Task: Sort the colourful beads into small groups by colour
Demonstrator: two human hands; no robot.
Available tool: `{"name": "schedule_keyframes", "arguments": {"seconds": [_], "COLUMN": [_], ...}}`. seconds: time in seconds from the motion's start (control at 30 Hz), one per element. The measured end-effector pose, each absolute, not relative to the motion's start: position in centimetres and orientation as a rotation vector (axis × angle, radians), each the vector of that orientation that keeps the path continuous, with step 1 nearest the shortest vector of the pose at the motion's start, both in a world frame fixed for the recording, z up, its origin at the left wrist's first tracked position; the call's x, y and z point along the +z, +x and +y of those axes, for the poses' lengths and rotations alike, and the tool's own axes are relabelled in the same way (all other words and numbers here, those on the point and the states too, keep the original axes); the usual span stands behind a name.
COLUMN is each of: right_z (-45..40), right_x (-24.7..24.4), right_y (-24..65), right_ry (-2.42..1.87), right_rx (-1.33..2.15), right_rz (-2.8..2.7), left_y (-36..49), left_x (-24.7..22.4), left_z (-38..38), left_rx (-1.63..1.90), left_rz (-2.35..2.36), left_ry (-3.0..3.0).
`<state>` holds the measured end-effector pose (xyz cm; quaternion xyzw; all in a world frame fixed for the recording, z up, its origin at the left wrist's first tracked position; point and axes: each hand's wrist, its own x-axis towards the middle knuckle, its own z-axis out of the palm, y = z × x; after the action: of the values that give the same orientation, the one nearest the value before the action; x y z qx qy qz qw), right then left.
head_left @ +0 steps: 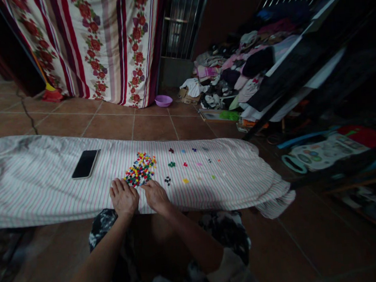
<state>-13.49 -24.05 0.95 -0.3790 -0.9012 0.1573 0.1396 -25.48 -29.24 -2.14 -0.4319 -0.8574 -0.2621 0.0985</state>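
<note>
A heap of small multicoloured beads [140, 168] lies on a striped cloth [49, 199]. My left hand [124, 196] rests flat on the cloth at the heap's near left edge, fingers stretched out. At the near right edge, my right hand [155, 195] has its fingers curled, with the fingertips together at the beads; whatever they may pinch is too small to make out. To the right, little groups sorted by colour sit in rows, among them green beads [171, 164], black beads [167, 181], yellow beads [185, 181] and red beads [185, 164].
A phone [85, 164] lies on the cloth left of the heap. Beyond the cloth are a tiled floor, a floral curtain [94, 48] and a purple basin [163, 100]. Piled clothes [234, 68] stand at the far right. My knees are below the near edge.
</note>
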Motion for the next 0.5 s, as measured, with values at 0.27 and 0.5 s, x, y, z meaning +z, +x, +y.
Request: {"name": "schedule_keyframes", "arguments": {"seconds": [0.27, 0.5], "right_z": [-23.45, -23.09], "right_x": [1.39, 1.50], "right_y": [-14.05, -14.14], "right_ry": [-1.168, -1.167], "right_rx": [0.485, 0.490], "right_rz": [-2.573, -2.544], "left_y": [-25.56, -25.41], "left_x": [-2.24, -1.69], "left_z": [-29.18, -29.28], "left_rx": [-0.740, -0.739], "left_rz": [-2.513, -2.550], "left_ry": [-1.278, -1.297]}}
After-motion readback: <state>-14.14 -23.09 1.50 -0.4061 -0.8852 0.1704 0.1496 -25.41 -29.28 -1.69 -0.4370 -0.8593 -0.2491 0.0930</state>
